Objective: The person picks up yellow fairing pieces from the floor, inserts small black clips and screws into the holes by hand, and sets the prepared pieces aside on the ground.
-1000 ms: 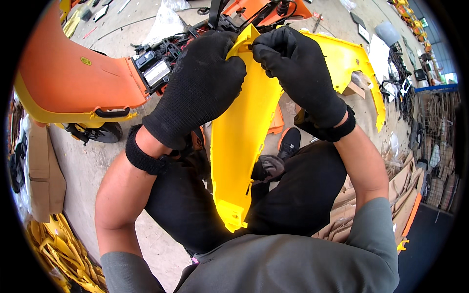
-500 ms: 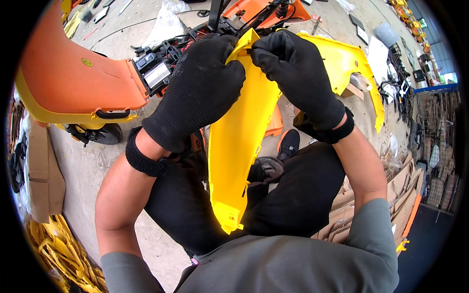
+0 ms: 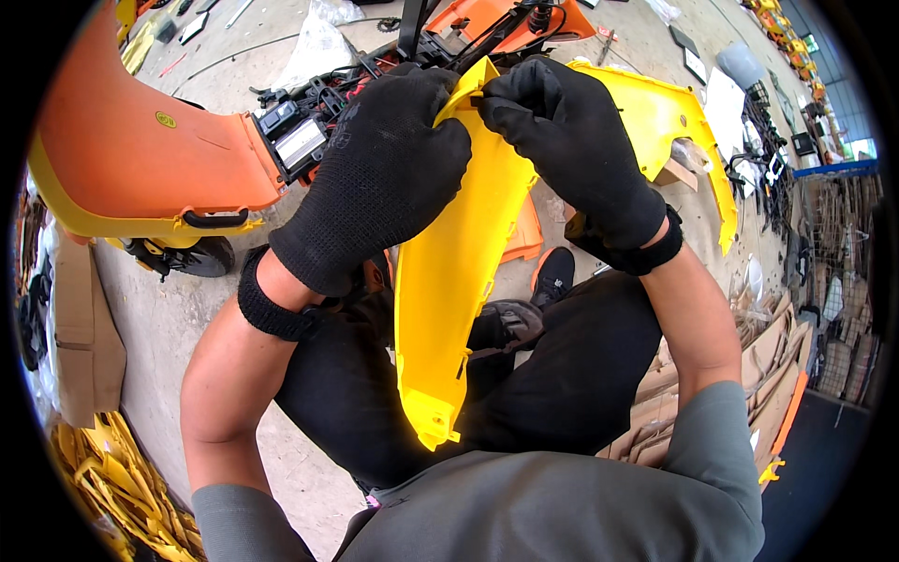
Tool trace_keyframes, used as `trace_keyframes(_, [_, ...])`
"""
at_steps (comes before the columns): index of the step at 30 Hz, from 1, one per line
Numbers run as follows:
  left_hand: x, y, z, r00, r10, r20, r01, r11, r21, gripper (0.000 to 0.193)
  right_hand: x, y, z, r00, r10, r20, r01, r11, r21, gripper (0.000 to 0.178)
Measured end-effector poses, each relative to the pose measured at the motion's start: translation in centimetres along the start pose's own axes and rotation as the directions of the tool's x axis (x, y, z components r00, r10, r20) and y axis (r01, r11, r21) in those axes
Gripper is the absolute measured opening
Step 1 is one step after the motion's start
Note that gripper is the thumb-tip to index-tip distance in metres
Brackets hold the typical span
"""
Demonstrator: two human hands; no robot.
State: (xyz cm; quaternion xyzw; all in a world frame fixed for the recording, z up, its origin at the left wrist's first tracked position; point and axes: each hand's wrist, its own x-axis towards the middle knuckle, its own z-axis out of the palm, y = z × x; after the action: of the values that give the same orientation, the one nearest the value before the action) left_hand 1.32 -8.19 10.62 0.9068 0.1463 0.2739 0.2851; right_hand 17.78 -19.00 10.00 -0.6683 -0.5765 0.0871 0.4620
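A long yellow plastic panel (image 3: 442,300) hangs lengthwise between my knees, its wide upper end raised and its narrow tip pointing toward my lap. My left hand (image 3: 389,155), in a black glove, is closed round the panel's upper left edge. Close beside it, my black-gloved right hand (image 3: 576,136) is curled in a pinch against the upper right of the panel. A small dark bit shows by the right fingertips, but I cannot make out what they hold.
To the left stands an orange and yellow vehicle body (image 3: 178,150) with a small wheel (image 3: 201,257). Another yellow panel (image 3: 660,117) lies at the right on the concrete floor. Flattened cardboard (image 3: 749,389) leans at lower right; yellow parts (image 3: 122,487) are heaped at lower left.
The panel's lower end has swung slightly left. Both hands keep their grip in nearly the same place.
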Motion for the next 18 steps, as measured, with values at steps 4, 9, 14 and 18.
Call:
trace_keyframes(4, [0.14, 0.53, 0.06, 0.997, -0.071, 0.007, 0.072, 0.994, -0.078, 0.031, 0.01, 0.08, -0.08, 0.999, 0.011, 0.035, -0.012, 0.999, 0.031, 0.018])
trace_keyframes(9, [-0.08, 0.32, 0.57, 0.988, 0.122, -0.091, -0.123, 0.992, -0.007, 0.027, -0.18, 0.17, -0.25, 0.997, -0.022, 0.068, 0.025, 0.999, -0.042, 0.016])
trace_keyframes(14, [-0.35, 0.15, 0.81, 0.992, 0.113, -0.060, -0.114, 0.993, -0.020, 0.026, -0.37, 0.27, 0.11, 0.997, -0.051, 0.056, 0.054, 0.997, -0.049, 0.014])
trace_keyframes(18, [0.06, 0.06, 0.47, 1.000, -0.002, -0.007, 0.002, 0.999, -0.051, 0.029, 0.03, -0.06, 0.29, 0.999, -0.025, 0.028, 0.025, 1.000, 0.008, 0.015])
